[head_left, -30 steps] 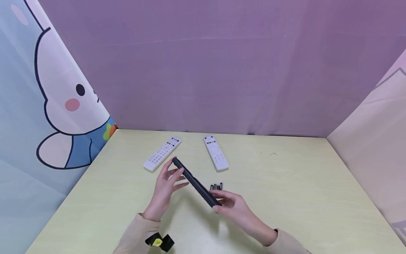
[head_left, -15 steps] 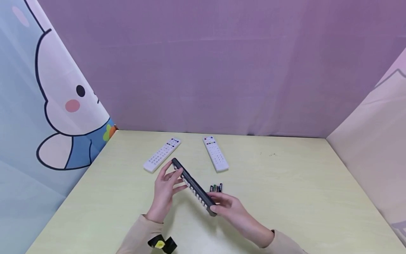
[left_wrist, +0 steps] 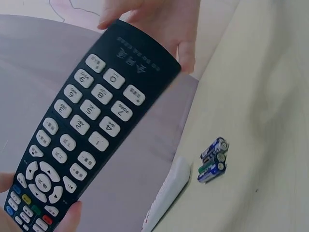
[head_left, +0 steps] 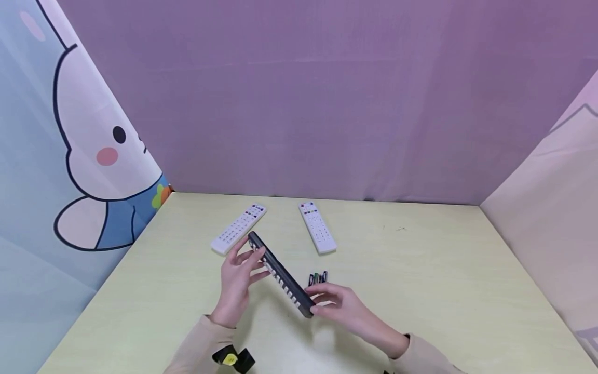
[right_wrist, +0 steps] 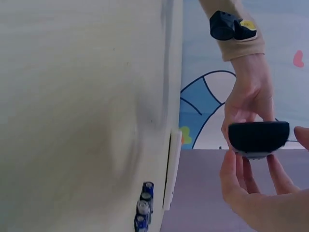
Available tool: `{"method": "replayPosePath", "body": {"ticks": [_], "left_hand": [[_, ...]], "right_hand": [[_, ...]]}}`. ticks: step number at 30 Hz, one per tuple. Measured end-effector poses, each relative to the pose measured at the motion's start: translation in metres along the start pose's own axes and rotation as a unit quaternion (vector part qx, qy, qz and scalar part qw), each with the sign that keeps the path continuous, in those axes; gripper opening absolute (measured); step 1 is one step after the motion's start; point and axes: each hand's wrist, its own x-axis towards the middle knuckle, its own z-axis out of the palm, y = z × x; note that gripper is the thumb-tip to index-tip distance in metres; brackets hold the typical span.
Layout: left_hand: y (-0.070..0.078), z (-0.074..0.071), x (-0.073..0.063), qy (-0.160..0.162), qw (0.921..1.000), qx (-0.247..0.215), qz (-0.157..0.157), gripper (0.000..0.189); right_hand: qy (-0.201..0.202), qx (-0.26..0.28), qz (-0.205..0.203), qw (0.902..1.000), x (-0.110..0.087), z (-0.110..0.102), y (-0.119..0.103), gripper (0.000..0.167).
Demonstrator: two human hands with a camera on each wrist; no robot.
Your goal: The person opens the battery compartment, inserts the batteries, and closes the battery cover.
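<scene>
A black remote control (head_left: 280,272) with white buttons is held in the air, slanting down to the right. My left hand (head_left: 235,283) grips its upper end, thumb on the near side. At the lower end my right hand (head_left: 343,309) has its thumb and fingers curled around the remote's tip. The left wrist view shows the button face of the remote control (left_wrist: 90,113), with the coloured keys by the left fingertips. In the right wrist view the remote control (right_wrist: 259,137) appears end-on, between the fingers and thumb of the right hand (right_wrist: 263,208).
Two white remote controls, one on the left (head_left: 240,227) and one on the right (head_left: 317,227), lie on the table (head_left: 420,280) behind my hands. Several small batteries (head_left: 317,278) lie side by side just beyond the right hand. A purple cloth (head_left: 327,104) hangs behind the table.
The black remote has turned so its row of white buttons shows along the near edge. Both hands have shifted slightly left with it.
</scene>
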Motion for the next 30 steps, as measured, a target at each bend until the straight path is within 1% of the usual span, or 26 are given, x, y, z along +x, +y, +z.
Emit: {"method": "replayPosePath", "body": {"ticks": [3, 5, 7, 10, 12, 14, 16, 17, 19, 21, 22, 23, 24, 25, 27, 29, 30], "left_hand": [[0.003, -0.002, 0.001, 0.001, 0.9999, 0.010, 0.006, 0.057], [0.006, -0.004, 0.001, 0.003, 0.9998, 0.020, 0.006, 0.056], [0.009, -0.007, 0.002, 0.004, 0.9994, 0.033, 0.008, 0.056], [0.011, -0.013, 0.005, 0.003, 0.9981, 0.054, 0.028, 0.060], [-0.002, -0.026, 0.019, -0.015, 0.9971, 0.036, 0.066, 0.060], [-0.006, -0.034, 0.027, -0.015, 0.9951, 0.046, 0.085, 0.061], [-0.013, -0.044, 0.039, -0.018, 0.9936, 0.058, 0.095, 0.061], [-0.019, -0.052, 0.047, -0.021, 0.9929, 0.057, 0.102, 0.060], [-0.020, -0.061, 0.057, -0.014, 0.9911, 0.087, 0.099, 0.061], [-0.025, -0.074, 0.068, -0.019, 0.9893, 0.096, 0.108, 0.060], [-0.025, -0.079, 0.073, -0.018, 0.9881, 0.105, 0.111, 0.061], [-0.022, -0.081, 0.073, -0.016, 0.9865, 0.119, 0.112, 0.061], [-0.015, -0.081, 0.071, -0.012, 0.9843, 0.139, 0.108, 0.062], [-0.008, -0.081, 0.068, -0.007, 0.9830, 0.148, 0.108, 0.062], [0.009, -0.076, 0.057, 0.008, 0.9767, 0.186, 0.107, 0.063], [0.027, -0.070, 0.046, 0.021, 0.9696, 0.222, 0.100, 0.063], [0.033, -0.069, 0.043, 0.025, 0.9670, 0.234, 0.099, 0.062]], "right_hand": [[-0.007, -0.049, -0.027, 0.9984, 0.000, -0.005, 0.000, 0.038], [-0.011, -0.088, -0.046, 0.9950, -0.001, -0.009, -0.001, 0.037], [-0.013, -0.126, -0.064, 0.9899, -0.002, -0.014, -0.001, 0.035], [-0.011, -0.182, -0.090, 0.9790, -0.005, -0.022, 0.000, 0.033], [-0.006, -0.219, -0.107, 0.9697, -0.008, -0.027, 0.001, 0.031], [0.004, -0.252, -0.117, 0.9608, -0.010, -0.033, 0.002, 0.030], [0.016, -0.274, -0.123, 0.9537, -0.012, -0.038, 0.004, 0.029], [0.022, -0.282, -0.125, 0.9510, -0.012, -0.041, 0.005, 0.029], [0.034, -0.297, -0.128, 0.9456, -0.014, -0.048, 0.006, 0.028], [0.048, -0.314, -0.137, 0.9382, -0.015, -0.054, 0.008, 0.027], [0.056, -0.325, -0.140, 0.9335, -0.016, -0.057, 0.009, 0.027], [0.064, -0.337, -0.144, 0.9283, -0.017, -0.060, 0.010, 0.026], [0.074, -0.348, -0.148, 0.9227, -0.018, -0.062, 0.010, 0.026], [0.085, -0.362, -0.153, 0.9155, -0.019, -0.065, 0.011, 0.027], [0.107, -0.397, -0.162, 0.8972, -0.021, -0.070, 0.012, 0.028], [0.129, -0.432, -0.174, 0.8754, -0.024, -0.074, 0.013, 0.029], [0.139, -0.449, -0.180, 0.8639, -0.025, -0.076, 0.013, 0.030]]}}
